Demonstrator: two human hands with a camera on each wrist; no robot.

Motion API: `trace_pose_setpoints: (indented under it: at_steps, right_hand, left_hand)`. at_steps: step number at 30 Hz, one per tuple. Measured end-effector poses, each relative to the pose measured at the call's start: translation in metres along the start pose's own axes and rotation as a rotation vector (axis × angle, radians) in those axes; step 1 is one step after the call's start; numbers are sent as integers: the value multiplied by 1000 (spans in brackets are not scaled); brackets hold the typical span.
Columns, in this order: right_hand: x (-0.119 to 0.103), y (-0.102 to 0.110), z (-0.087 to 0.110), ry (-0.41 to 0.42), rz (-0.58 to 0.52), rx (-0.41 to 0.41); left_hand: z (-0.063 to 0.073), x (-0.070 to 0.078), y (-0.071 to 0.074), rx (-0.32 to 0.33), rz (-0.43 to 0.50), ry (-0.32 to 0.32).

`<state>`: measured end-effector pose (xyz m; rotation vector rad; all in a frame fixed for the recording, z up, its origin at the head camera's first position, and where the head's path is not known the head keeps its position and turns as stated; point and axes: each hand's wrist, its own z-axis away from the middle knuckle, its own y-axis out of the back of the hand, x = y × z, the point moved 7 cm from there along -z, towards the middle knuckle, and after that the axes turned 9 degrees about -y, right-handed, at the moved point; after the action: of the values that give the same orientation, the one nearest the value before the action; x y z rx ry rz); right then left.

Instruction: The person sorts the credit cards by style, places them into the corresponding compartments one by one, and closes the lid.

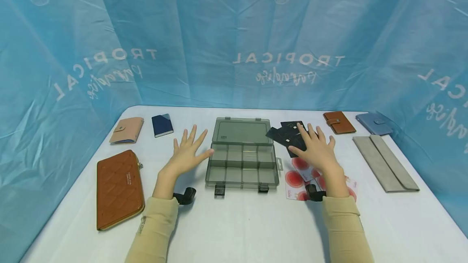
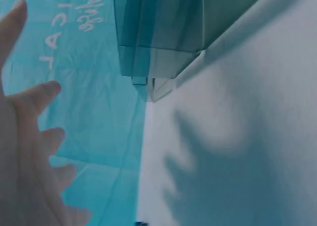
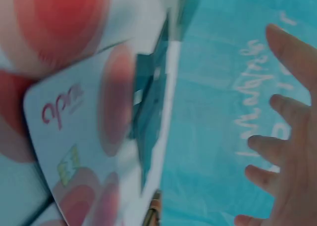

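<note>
Nothing is held: the fingers of the left hand [image 1: 184, 155] are spread apart left of the box [image 1: 234, 173], and those of the right hand [image 1: 317, 149] are spread to its right. Black cards [image 1: 287, 136] are overlapped just right of the box, and red-and-white cards [image 1: 294, 179] are spread nearer its front right. Any card would probably be best pinched by one free edge, so that its neighbours are not dragged. The box is opened, with no contents seen in its compartments. What is kept in the brown purse [image 1: 120, 190], left of the box, cannot be told.
</note>
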<state>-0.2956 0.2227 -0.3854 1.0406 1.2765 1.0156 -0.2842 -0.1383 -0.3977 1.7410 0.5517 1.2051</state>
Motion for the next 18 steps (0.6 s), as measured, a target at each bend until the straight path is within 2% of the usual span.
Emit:
trace_pose_setpoints:
  at_steps: [4, 7, 9, 11, 13, 18]
  right_hand:
    - [5, -5, -21, -17, -20, -5]
    - [9, -11, -38, -38, -69, -28]
    - [12, -15, -49, -56, -110, -59]
    - [15, -20, -59, -82, -148, -92]
    - [17, -25, -67, -109, -169, -122]
    - [19, -36, -80, -173, -152, -188]
  left_hand:
    - [-7, -9, -11, -26, 359, 34]
    - [-10, -18, -22, -67, 632, 99]
    - [-10, -23, -30, -95, 760, 146]
    - [-11, -27, -36, -114, 853, 160]
    - [-11, -30, -41, -126, 906, 164]
    - [-9, -35, -48, -157, 958, 117]
